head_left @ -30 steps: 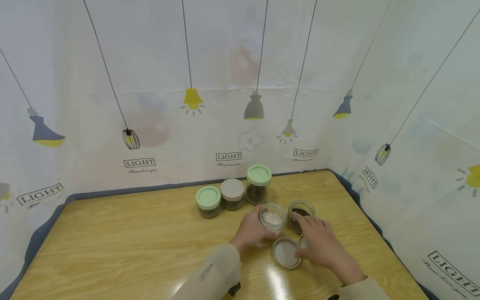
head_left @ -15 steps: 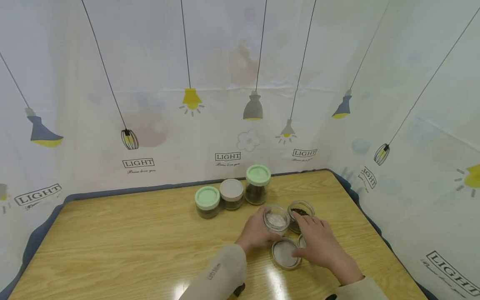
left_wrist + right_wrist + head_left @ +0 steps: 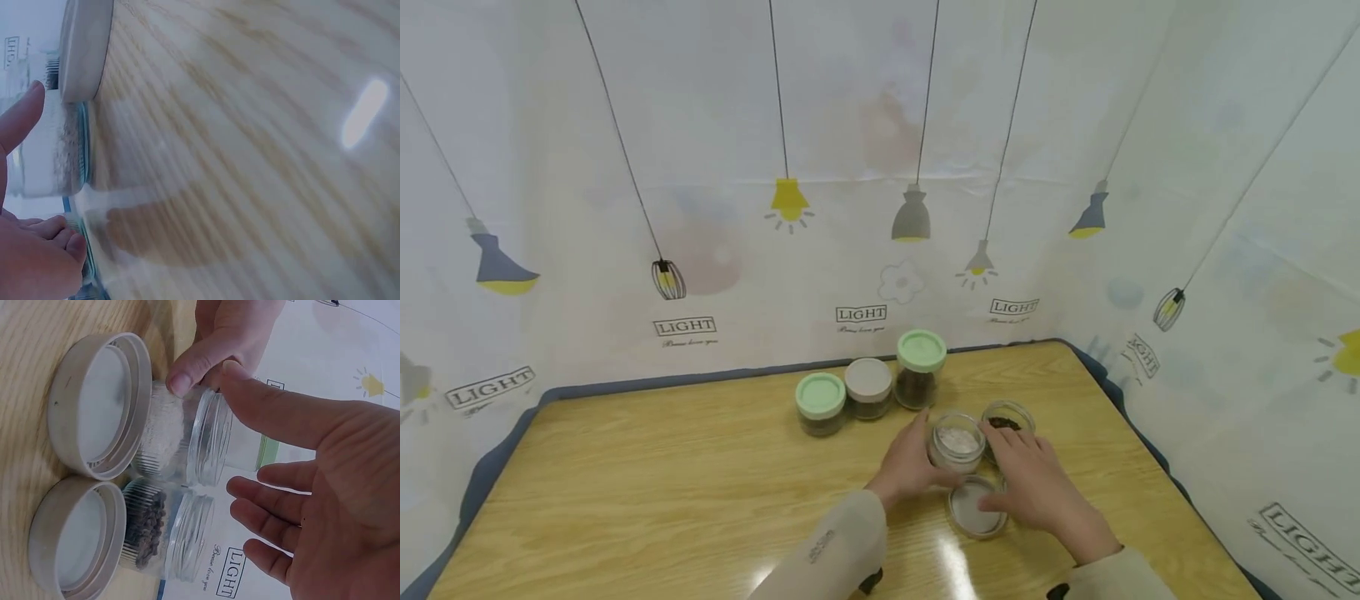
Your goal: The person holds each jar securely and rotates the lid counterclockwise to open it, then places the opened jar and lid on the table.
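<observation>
Probable step in hand: steadying the uncapped white jar just beside the uncapped dark jar. Hold the glass with the left grip, narrowed around the side of the white jar, thumb and fingers below the mouth. Squeeze only enough to prevent slipping. Avoid tilting, given the loose white grains inside. Guide the base flat on the surface; avoid knocking glass on glass. Contact between the two jars: not possible to tell.

Use the right grip as a guard only: wide, fingers spread, holding nothing, near the mouth of the dark jar and apparently apart from it. Mind the left lid and the right lid, both lying inside up on the near-edge side of the jars and probably easy to brush with the thumb or wrist.

Position of the white jar: closer to the right edge of the surface than to the left, nearer than the row of capped jars along the far edge.

Orientation: upright, mouth up, axis square to the surface; height and width much alike, hence no marked long axis. Dark jar: likewise upright, mouth up.
</observation>
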Demonstrator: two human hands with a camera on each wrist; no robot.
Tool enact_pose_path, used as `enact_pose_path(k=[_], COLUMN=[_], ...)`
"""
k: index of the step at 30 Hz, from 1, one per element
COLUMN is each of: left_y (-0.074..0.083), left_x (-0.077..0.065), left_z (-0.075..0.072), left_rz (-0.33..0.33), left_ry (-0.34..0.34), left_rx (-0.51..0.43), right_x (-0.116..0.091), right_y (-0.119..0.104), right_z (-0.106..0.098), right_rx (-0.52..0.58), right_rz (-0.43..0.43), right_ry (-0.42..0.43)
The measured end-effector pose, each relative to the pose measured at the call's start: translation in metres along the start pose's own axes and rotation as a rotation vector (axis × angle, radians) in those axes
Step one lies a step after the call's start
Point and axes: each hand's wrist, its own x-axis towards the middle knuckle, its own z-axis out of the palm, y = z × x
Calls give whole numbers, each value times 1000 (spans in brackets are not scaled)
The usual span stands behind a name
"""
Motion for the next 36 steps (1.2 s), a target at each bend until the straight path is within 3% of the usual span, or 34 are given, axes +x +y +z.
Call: enact_pose_path(k=[11,23,36], left_y=[-21,-49,-69], left_x=[-34,-75,-106], left_z=[-42,-106,-154], left_rz=[37,22,-24], left_ry=[-1,-141,-72], left_rx=[94,70,116], right_x=[19,41,57], right_y=[-21,-52,-82], right_z=[-2,12,30], right_rx=[19,44,74], right_rz=[-67,-127,-195], right_ry=[-17,-43,-76])
